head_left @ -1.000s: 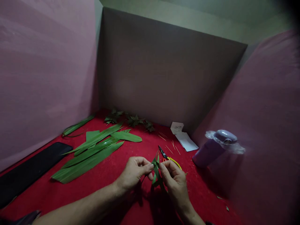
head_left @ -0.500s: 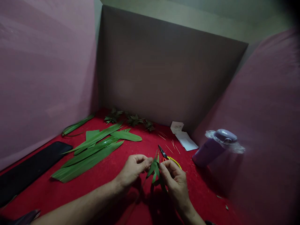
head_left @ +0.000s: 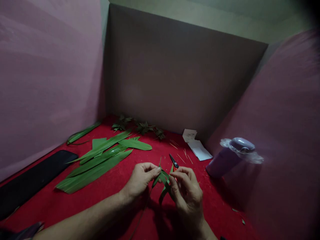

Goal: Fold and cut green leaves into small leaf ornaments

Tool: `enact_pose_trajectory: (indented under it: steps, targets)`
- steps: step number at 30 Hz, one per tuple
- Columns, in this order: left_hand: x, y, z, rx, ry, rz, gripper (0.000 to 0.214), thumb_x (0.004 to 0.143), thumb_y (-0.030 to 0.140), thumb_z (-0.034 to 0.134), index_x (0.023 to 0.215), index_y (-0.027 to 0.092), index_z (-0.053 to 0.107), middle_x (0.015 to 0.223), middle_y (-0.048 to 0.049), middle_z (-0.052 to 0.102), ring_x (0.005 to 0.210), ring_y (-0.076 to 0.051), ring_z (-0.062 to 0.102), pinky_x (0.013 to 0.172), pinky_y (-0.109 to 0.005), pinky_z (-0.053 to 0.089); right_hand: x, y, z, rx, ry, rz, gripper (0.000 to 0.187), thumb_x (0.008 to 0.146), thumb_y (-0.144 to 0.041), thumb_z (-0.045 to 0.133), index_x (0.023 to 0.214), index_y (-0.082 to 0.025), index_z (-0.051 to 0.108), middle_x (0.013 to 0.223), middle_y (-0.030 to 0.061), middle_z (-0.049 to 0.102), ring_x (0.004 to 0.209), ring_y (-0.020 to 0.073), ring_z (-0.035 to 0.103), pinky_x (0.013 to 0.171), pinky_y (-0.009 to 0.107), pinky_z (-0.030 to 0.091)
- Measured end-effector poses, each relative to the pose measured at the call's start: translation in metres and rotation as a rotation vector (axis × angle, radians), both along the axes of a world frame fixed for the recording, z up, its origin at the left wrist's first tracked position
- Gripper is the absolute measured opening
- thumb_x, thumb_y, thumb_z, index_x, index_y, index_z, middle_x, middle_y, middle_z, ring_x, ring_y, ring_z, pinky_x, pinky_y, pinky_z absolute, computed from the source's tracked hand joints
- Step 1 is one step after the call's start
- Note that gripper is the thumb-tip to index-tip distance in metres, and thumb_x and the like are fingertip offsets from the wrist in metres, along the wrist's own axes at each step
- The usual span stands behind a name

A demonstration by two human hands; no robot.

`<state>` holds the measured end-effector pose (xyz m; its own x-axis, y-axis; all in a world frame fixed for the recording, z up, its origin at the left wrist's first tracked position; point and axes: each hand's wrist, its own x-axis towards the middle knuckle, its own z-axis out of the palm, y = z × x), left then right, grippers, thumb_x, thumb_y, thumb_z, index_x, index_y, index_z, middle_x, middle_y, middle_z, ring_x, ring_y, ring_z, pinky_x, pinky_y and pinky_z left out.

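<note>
My left hand pinches the left side of a folded green leaf piece with a thin stem. The stem shows above my fingers and trails down toward the front. My right hand closes thumb and fingertips on the right side of the same leaf piece, whose narrow strips stick out and hang between the hands. Just behind the right fingers lie scissors, dark blades pointing away; their handles are mostly hidden by that hand.
Long green leaves lie on the red cloth at left, beside a black flat object. Leafy sprigs rest at the back. Thin sticks, white paper and a purple bottle with plastic wrap are at right.
The leaf piece has turned and its strips have spread between my hands. My right hand has shifted slightly right, now covering the yellow scissor handle. My left hand has barely moved.
</note>
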<state>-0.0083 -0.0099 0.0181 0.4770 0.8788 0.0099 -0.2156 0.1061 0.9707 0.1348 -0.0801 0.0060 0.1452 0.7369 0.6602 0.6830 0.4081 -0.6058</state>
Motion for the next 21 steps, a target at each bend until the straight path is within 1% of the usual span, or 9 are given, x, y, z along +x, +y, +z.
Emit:
enact_pose_trajectory:
  steps: [3, 5, 8, 10, 14, 17, 21]
  targets:
    - [-0.0001, 0.0008, 0.0003, -0.008, 0.008, 0.048, 0.031, 0.065, 0.041, 0.067, 0.061, 0.011, 0.063, 0.058, -0.0035, 0.061, 0.057, -0.011, 0.052, 0.061, -0.023, 0.04, -0.001, -0.0014, 0.0002, -0.012, -0.115, 0.032, 0.009, 0.083, -0.018, 0.053, 0.081, -0.019, 0.061, 0.072, 0.0038, 0.053, 0.067, 0.0154, 0.053, 0.062, 0.027, 0.042]
    - [0.0002, 0.0008, 0.0, -0.011, 0.008, 0.061, 0.031, 0.065, 0.041, 0.067, 0.063, 0.011, 0.063, 0.059, -0.0031, 0.061, 0.057, -0.011, 0.051, 0.06, -0.022, 0.04, -0.0021, -0.0013, -0.0005, -0.052, -0.146, 0.019, 0.009, 0.083, -0.02, 0.053, 0.084, -0.019, 0.062, 0.071, 0.0032, 0.055, 0.064, 0.015, 0.053, 0.061, 0.027, 0.042]
    - [0.0011, -0.0001, -0.0002, -0.023, -0.006, 0.045, 0.031, 0.064, 0.041, 0.068, 0.063, 0.011, 0.063, 0.06, -0.0025, 0.06, 0.057, -0.01, 0.05, 0.059, -0.022, 0.039, -0.0041, -0.0001, -0.0019, -0.101, -0.147, -0.006, 0.011, 0.082, -0.024, 0.055, 0.089, -0.019, 0.062, 0.072, 0.003, 0.057, 0.064, 0.0151, 0.054, 0.06, 0.026, 0.041]
    - [0.0018, -0.0013, 0.0004, -0.037, -0.018, 0.032, 0.031, 0.061, 0.041, 0.07, 0.061, 0.011, 0.061, 0.058, -0.0013, 0.059, 0.055, -0.009, 0.048, 0.058, -0.022, 0.038, -0.0055, 0.0005, -0.0024, -0.142, -0.11, 0.002, 0.009, 0.082, -0.025, 0.055, 0.082, -0.019, 0.061, 0.069, 0.0025, 0.057, 0.062, 0.0146, 0.053, 0.058, 0.026, 0.04]
    - [0.0028, -0.003, 0.0019, -0.052, -0.025, 0.033, 0.032, 0.058, 0.041, 0.072, 0.056, 0.012, 0.059, 0.053, -0.0004, 0.056, 0.051, -0.008, 0.046, 0.054, -0.021, 0.037, -0.0084, 0.0004, -0.0015, -0.256, 0.048, 0.045, 0.02, 0.084, -0.028, 0.052, 0.067, -0.018, 0.055, 0.062, 0.0, 0.052, 0.055, 0.0121, 0.047, 0.053, 0.024, 0.035]
    - [0.003, -0.0025, 0.0007, -0.054, -0.027, 0.02, 0.032, 0.058, 0.041, 0.072, 0.057, 0.011, 0.059, 0.054, -0.0016, 0.057, 0.051, -0.009, 0.048, 0.054, -0.022, 0.038, -0.0093, 0.0004, -0.0011, -0.298, 0.13, 0.081, 0.024, 0.083, -0.03, 0.052, 0.063, -0.018, 0.052, 0.06, -0.0014, 0.049, 0.053, 0.0109, 0.043, 0.051, 0.023, 0.033]
    - [0.0024, -0.0017, -0.0019, -0.039, -0.02, 0.01, 0.032, 0.062, 0.041, 0.069, 0.058, 0.011, 0.059, 0.056, -0.0031, 0.059, 0.053, -0.01, 0.05, 0.056, -0.023, 0.039, -0.0081, 0.0014, -0.0028, -0.338, 0.221, 0.108, 0.025, 0.083, -0.03, 0.053, 0.062, -0.017, 0.051, 0.058, -0.0028, 0.045, 0.053, 0.0101, 0.04, 0.051, 0.022, 0.031]
